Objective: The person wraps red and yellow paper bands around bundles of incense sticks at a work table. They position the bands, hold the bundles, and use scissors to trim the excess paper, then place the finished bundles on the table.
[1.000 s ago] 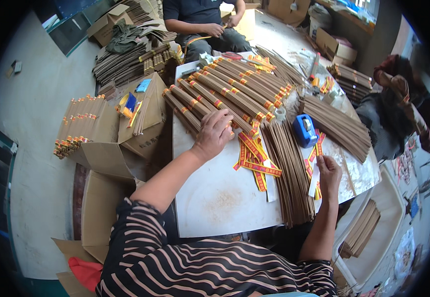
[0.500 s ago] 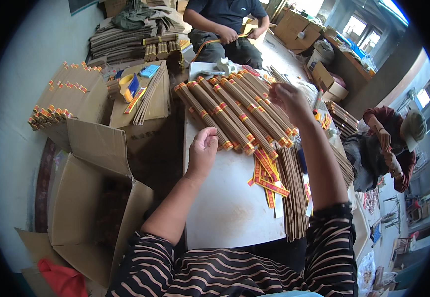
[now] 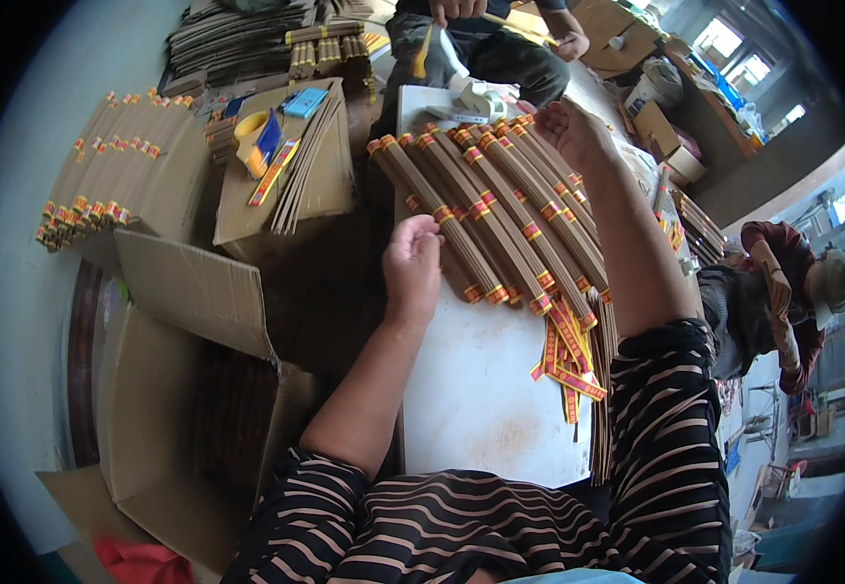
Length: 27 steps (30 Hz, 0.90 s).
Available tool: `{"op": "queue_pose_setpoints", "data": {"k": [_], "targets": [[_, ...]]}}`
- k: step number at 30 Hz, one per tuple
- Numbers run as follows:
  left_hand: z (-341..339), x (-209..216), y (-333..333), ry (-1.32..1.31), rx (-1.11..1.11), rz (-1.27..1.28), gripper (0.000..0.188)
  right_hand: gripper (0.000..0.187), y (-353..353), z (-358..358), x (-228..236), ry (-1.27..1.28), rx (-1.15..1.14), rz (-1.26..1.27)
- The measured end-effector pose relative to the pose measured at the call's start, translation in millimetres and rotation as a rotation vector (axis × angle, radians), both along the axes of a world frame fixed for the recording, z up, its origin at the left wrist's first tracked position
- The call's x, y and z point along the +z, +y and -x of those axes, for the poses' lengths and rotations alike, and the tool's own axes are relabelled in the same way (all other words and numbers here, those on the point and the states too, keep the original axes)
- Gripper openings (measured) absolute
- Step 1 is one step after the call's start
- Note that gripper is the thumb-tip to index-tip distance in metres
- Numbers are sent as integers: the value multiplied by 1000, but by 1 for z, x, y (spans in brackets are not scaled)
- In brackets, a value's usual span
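Observation:
Bundles of thin brown sticks (image 3: 488,212), banded with red and yellow paper, lie slantwise in a heap on the white tabletop (image 3: 471,389). My left hand (image 3: 413,261) is at the heap's left side, its loosely bent fingers against or close to the nearest bundle. At the heap's far right end my right hand (image 3: 570,134) is raised with its fingers half curled and apart, and nothing shows in it. Red and yellow paper strips (image 3: 567,360) lie at the near end of the bundles. Loose sticks (image 3: 602,419) beside them are partly hidden by my right arm.
An open cardboard box (image 3: 155,389) stands at the left. Behind it, a carton (image 3: 247,226) bears a yellow tape roll, a blue box and sticks. More bundles (image 3: 101,161) are stacked by the wall. One person (image 3: 471,49) sits across the table, another (image 3: 783,292) at the right.
The view has shifted, so the table sits further right. My right hand has moved toward the heap's far end; my left stays by its left side. The person opposite has moved their hands apart.

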<state>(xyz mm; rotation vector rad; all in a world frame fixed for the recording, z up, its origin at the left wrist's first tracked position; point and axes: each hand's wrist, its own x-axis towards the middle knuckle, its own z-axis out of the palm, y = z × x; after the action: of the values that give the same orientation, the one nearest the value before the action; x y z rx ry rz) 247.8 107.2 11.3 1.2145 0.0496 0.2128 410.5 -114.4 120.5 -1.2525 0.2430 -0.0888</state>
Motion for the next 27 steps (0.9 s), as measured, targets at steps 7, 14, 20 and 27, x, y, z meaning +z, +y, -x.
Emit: {"op": "queue_pose_setpoints", "data": {"k": [7, 14, 20, 27], "targets": [[-20, 15, 14, -13, 73, 137, 18, 46, -23, -40, 3, 82, -132, -130], [-17, 6, 16, 31, 52, 92, 17, 37, -5, -68, 20, 232, -201, -342], [-22, 1, 14, 51, 49, 165, 14, 27, 22, -43, 32, 352, -285, -338], [-32, 34, -19, 41, -158, 275, 16, 13, -57, 19, -12, 149, 283, -617]]}}
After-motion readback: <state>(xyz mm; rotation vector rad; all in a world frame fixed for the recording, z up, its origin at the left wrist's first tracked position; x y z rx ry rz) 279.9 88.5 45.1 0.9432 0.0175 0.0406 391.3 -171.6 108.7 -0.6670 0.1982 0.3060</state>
